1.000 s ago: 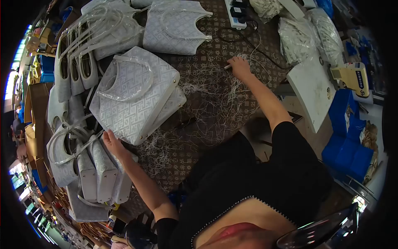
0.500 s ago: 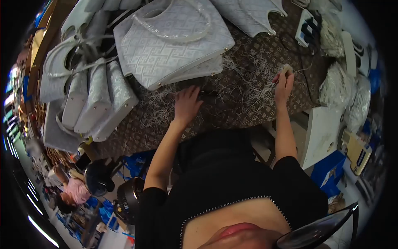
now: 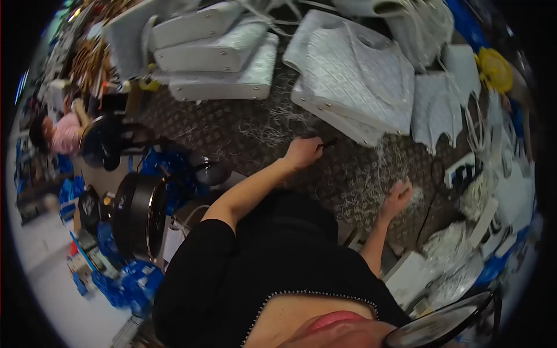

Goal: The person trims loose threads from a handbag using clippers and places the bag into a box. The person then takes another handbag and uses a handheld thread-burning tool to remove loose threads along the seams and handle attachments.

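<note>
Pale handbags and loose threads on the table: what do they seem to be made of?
Handbags: probably leather or imitation leather, satin finish; the patterned surface catches a soft sheen.
Threads: cotton or synthetic, I can't tell; they're thin, pale and tangled, too fine here to show their finish.

L hand [image 3: 303, 152], at the standing handbags' [image 3: 203, 55] edge 1 s ago, then spread palm-down over the table, is now closed round a slim dark tool [image 3: 328, 143]. R hand [image 3: 396, 199] had a pale bit pinched in raised fingers half a sec ago; it's now lower, over the loose threads [image 3: 368, 188], can't tell if w/ the bit. View's swung L: those bags have gone from pic. left to top, & a yellow round item [image 3: 495, 69] has appeared upper R.
</note>
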A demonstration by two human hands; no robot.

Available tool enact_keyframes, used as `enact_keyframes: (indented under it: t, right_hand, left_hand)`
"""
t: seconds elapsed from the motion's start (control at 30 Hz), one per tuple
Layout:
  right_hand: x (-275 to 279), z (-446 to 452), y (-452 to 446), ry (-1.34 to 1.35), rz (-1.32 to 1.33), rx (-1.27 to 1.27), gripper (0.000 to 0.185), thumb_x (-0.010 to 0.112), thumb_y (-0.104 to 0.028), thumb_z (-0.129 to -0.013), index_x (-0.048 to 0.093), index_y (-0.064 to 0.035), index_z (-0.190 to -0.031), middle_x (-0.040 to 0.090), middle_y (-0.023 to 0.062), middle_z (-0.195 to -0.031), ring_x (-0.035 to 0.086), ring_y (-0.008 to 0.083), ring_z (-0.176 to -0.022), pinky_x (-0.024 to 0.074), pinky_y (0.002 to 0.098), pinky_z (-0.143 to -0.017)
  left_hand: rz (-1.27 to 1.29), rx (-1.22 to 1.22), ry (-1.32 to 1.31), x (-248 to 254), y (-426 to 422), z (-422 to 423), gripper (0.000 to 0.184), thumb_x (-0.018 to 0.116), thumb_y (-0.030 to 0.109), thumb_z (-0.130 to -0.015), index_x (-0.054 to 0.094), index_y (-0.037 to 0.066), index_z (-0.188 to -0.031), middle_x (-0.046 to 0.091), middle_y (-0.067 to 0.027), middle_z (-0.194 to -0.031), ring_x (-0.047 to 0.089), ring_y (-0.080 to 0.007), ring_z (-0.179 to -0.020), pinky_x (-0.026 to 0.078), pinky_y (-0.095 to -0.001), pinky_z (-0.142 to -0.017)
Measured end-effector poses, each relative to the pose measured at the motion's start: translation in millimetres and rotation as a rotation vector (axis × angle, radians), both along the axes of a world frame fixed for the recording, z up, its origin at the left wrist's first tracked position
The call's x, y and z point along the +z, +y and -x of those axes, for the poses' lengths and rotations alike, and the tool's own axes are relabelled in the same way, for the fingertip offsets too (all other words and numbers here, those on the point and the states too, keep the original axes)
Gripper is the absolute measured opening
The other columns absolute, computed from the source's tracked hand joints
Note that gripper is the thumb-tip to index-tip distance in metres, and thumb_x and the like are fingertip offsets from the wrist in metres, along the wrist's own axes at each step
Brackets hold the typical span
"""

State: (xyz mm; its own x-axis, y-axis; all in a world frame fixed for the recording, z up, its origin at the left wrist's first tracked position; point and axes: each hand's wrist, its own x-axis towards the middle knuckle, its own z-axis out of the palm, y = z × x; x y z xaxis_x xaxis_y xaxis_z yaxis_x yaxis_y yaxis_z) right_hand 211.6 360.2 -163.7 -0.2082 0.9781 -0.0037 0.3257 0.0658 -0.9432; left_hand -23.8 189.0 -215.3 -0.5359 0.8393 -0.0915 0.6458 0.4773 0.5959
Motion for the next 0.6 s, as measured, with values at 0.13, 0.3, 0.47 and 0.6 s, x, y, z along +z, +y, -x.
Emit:
enact_keyframes:
  t: [0.13,0.3,0.47,0.6]
  right_hand:
    - [-3.4,16.4,-10.5,0.007,-0.01,0.034,0.04,0.049,-0.033,-0.098,0.052,-0.001,-0.121,0.042,-0.0027,-0.072,0.033,0.0066,-0.061,0.0334,0.0289,-0.056]
    - [-5.0,29.1,-7.8,-0.09,-0.092,0.038,0.036,0.049,-0.034,-0.097,0.062,-0.0029,-0.111,0.042,-0.0028,-0.068,0.036,0.0084,-0.058,0.0325,0.0256,-0.051]
    - [20.1,42.3,-8.8,0.002,-0.083,-0.097,0.037,0.042,-0.032,-0.1,0.057,-0.0023,-0.116,0.042,-0.0012,-0.062,0.037,0.0095,-0.053,0.0336,0.0268,-0.049]
    - [14.9,81.7,-27.6,0.034,-0.145,-0.114,0.039,0.039,-0.033,-0.101,0.056,-0.002,-0.117,0.048,0.0012,-0.067,0.043,0.0111,-0.056,0.0379,0.0262,-0.052]
  left_hand:
    - [-0.26,0.677,-0.605,1.9,-71.4,30.2,0.024,0.051,0.02,-0.091,0.057,0.0,-0.103,0.066,-0.0115,-0.08,0.064,-0.0228,-0.069,0.05,-0.0362,-0.061]
    - [-0.686,1.322,-0.86,14.7,-179.4,62.8,0.032,0.046,0.015,-0.095,0.05,0.003,-0.124,0.059,-0.0033,-0.081,0.055,-0.0105,-0.062,0.048,-0.026,-0.058]
    - [-0.872,1.586,-0.645,23.7,-241.4,96.8,0.036,0.046,0.012,-0.094,0.045,0.003,-0.129,0.062,-0.005,-0.09,0.059,-0.0117,-0.065,0.048,-0.025,-0.056]
    - [-1.131,1.681,-0.572,27.2,-265.5,149.7,0.031,0.048,0.011,-0.093,0.048,0.002,-0.123,0.064,-0.0061,-0.098,0.062,-0.0123,-0.069,0.047,-0.0239,-0.053]
